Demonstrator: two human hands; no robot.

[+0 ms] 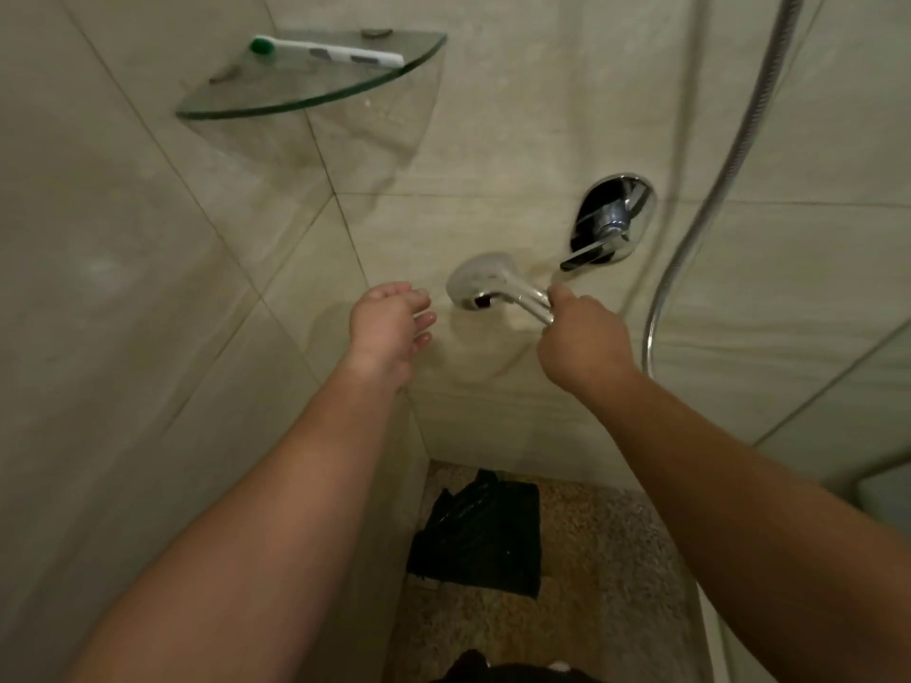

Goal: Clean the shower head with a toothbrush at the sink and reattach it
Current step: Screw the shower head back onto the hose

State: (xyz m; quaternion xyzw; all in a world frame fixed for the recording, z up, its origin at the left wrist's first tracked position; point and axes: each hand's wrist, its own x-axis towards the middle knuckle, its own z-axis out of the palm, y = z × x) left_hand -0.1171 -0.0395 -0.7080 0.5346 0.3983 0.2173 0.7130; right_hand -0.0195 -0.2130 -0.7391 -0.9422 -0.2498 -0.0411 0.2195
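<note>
Right hand point(584, 332): grip closed round the chrome handle of the shower head point(485, 281), whose long axis runs from the fist up and leftward to the round head, hose point(710, 209) trailing up the wall on the right. Left hand point(387, 325): empty, fingers loosely curled, just beside the head end and nearer to it. Toothbrush point(328, 52): along the back edge of the glass corner shelf point(276, 103), well above both hands; left hand nearer.
</note>
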